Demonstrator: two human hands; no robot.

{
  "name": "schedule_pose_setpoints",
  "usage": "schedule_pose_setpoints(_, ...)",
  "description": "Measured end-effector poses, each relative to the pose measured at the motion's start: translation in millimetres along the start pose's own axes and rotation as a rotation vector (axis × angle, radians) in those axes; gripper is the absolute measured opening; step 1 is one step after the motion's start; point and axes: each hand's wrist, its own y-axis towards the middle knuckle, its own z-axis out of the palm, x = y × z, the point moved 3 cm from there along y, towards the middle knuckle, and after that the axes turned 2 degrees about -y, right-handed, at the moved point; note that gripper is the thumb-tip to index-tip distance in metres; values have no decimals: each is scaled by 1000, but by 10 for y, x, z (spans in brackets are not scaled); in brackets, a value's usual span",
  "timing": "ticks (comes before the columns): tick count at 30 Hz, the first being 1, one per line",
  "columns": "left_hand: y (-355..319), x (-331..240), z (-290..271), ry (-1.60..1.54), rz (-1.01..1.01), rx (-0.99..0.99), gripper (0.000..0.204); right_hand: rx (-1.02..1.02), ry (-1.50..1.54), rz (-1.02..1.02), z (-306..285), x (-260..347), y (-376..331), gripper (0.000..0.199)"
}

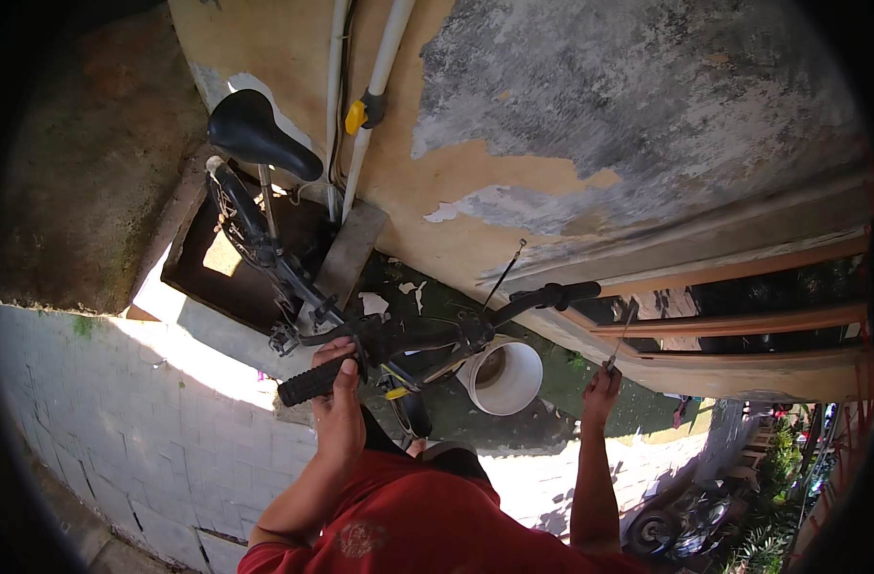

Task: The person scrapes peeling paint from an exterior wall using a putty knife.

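A small black bicycle stands in front of me, its saddle (260, 134) at the far left and its handlebar (427, 340) running across toward the right. My left hand (338, 402) is closed around the inner part of the ribbed black left handlebar grip (308, 383). Off to the right, clear of the bicycle, my right hand (601, 390) is closed on a slim tool with a thin shaft (622, 335) pointing up and away; its exact kind is too small to make out. A loose black cable (506, 273) sticks up from the handlebar, near its right end.
A white bucket (523, 383) stands just beyond the handlebar. Behind the bicycle is an open concrete basin (346, 258). White pipes with a yellow valve (356, 117) run up the peeling wall (638, 105). A wood-framed window (733, 320), a motorcycle (657, 531) and plants are at right.
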Motion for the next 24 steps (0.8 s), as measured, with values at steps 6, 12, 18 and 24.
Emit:
schedule_pose_setpoints(6,-148,-54,0,-9,-33,-68,21,116,-391,-625,126,2094,-85,35)
schedule_pose_setpoints(12,-208,147,-68,-80,113,-210,21,608,-634,-722,717,3051,10,27)
schedule_pose_setpoints(18,-288,164,-109,-62,126,-220,19,478,-948,-1047,1210,3886,-123,27)
schedule_pose_setpoints(24,-295,229,-171,-106,91,-204,19,357,-1155,-1241,1724,4102,-193,22)
